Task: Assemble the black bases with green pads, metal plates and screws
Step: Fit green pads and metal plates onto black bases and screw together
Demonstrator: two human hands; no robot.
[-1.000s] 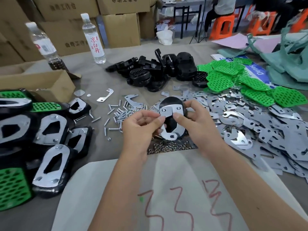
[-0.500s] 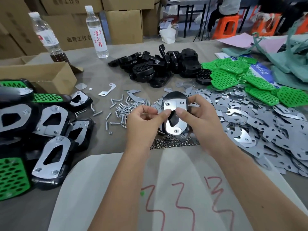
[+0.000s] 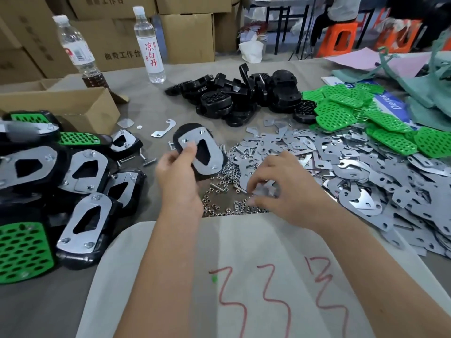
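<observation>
A table covered in grey-brown cloth (image 3: 151, 111) carries the work. Far centre lies a heap of black plastic bases (image 3: 244, 93); to the right, perforated green pads (image 3: 366, 118) and a spread of flat metal plates (image 3: 353, 172). Small steel nuts (image 3: 224, 203) sit centre. Assembled bases (image 3: 61, 186) pile left, beside an open cardboard box (image 3: 73, 108) and two clear bottles (image 3: 148, 45). A white sheet with red marks (image 3: 244, 276) lies nearest.

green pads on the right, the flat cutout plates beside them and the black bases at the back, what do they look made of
Green pads: likely moulded plastic or rubber, judging by the even bright colour, matte face and regular holes.
Flat plates: sheet metal, probably steel, thin and grey with bright glints and crisp stamped cutouts.
Black bases: probably hard moulded plastic, with thick rounded shapes and a soft sheen.
</observation>
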